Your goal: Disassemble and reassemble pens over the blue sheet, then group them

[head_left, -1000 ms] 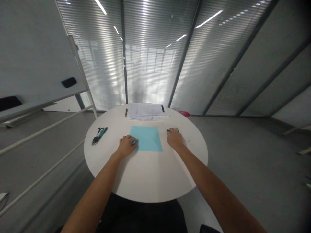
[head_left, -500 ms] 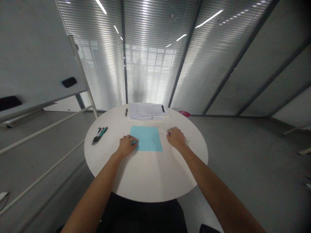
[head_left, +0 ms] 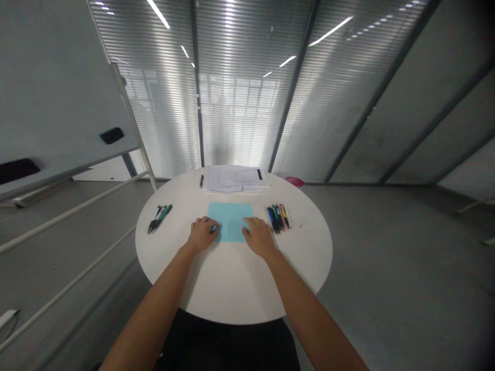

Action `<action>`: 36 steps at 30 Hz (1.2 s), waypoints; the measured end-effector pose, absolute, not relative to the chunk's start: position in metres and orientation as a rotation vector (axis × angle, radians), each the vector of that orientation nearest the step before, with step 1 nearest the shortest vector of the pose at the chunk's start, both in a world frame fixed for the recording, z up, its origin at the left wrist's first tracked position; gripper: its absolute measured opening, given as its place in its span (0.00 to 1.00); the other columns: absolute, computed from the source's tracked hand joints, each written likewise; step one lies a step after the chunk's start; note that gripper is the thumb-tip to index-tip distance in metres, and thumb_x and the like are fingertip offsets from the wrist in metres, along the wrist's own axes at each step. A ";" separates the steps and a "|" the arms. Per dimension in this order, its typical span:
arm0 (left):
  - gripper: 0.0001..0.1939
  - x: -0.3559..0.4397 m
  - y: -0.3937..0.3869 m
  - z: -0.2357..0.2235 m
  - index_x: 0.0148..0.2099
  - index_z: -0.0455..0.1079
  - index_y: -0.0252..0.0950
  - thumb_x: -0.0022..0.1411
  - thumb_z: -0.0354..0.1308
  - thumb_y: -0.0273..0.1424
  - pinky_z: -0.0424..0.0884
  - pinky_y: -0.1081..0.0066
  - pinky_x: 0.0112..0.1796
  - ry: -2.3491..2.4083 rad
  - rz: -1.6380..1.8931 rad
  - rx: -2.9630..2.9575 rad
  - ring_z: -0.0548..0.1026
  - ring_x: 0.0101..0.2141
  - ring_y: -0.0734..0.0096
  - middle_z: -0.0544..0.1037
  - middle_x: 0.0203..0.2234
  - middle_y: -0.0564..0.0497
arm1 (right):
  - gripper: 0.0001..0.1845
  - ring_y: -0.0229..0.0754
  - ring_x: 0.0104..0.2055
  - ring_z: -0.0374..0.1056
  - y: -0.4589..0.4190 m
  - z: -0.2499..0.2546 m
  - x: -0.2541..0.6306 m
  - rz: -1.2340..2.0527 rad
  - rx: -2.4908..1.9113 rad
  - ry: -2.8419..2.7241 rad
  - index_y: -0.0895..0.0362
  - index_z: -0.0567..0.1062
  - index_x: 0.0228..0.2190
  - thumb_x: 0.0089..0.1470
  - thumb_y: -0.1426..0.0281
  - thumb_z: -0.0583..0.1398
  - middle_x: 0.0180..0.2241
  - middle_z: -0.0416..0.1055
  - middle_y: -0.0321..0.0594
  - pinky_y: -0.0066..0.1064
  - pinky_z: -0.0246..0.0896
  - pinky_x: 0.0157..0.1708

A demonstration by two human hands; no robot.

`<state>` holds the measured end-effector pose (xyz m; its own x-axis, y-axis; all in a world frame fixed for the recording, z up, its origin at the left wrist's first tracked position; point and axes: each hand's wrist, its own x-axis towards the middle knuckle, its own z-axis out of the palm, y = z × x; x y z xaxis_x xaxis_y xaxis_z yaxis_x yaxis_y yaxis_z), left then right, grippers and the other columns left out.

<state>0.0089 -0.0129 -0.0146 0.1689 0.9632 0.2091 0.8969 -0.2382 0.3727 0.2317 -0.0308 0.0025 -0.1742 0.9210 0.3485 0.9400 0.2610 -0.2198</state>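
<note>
A sheet of light blue paper lies flat in the middle of the round white table. My left hand rests over its left edge, fingers loosely curved, with blue showing in the gap between thumb and forefinger. Over the right edge of the sheet is my right hand, thumb and forefinger apart and nothing visible between them. Just right of that hand lies a row of several coloured pens, side by side.
Several pens lie together at the table's left. At the far edge are a stack of printed papers and a single dark pen. A whiteboard on a white frame stands to the left. Behind the table is a red object.
My right hand has moved left from the row of pens onto the blue paper's right edge, uncovering the pens. My left hand has stayed at the paper's left edge.
</note>
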 end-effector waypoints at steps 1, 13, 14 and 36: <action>0.13 0.009 -0.013 -0.014 0.44 0.74 0.48 0.58 0.53 0.38 0.59 0.60 0.47 1.830 0.604 2.271 0.67 0.46 0.60 0.72 0.43 0.50 | 0.18 0.47 0.50 0.60 -0.034 -0.003 0.232 -0.071 -1.697 -2.169 0.51 0.69 0.50 0.59 0.63 0.51 0.49 0.67 0.44 0.39 0.51 0.48; 0.14 0.014 -0.013 -0.001 0.45 0.73 0.44 0.60 0.50 0.36 0.63 0.64 0.45 1.833 0.535 2.318 0.69 0.44 0.62 0.73 0.43 0.48 | 0.18 0.48 0.51 0.58 -0.040 -0.006 0.237 -0.062 -1.744 -2.175 0.50 0.69 0.50 0.59 0.63 0.51 0.50 0.65 0.45 0.39 0.49 0.49; 0.14 0.011 -0.010 0.004 0.45 0.73 0.43 0.60 0.49 0.35 0.64 0.65 0.44 1.856 0.518 2.302 0.71 0.43 0.63 0.73 0.43 0.48 | 0.18 0.48 0.51 0.58 -0.040 -0.006 0.237 -0.059 -1.747 -2.175 0.50 0.69 0.50 0.59 0.63 0.51 0.50 0.65 0.45 0.39 0.49 0.49; 0.20 -0.080 0.010 0.019 0.45 0.71 0.26 0.58 0.45 0.32 0.58 0.58 0.42 2.697 0.063 2.023 0.67 0.46 0.47 0.71 0.45 0.32 | 0.17 0.48 0.50 0.59 -0.037 -0.009 0.240 -0.021 -1.731 -2.152 0.51 0.70 0.48 0.58 0.64 0.52 0.49 0.67 0.43 0.39 0.49 0.49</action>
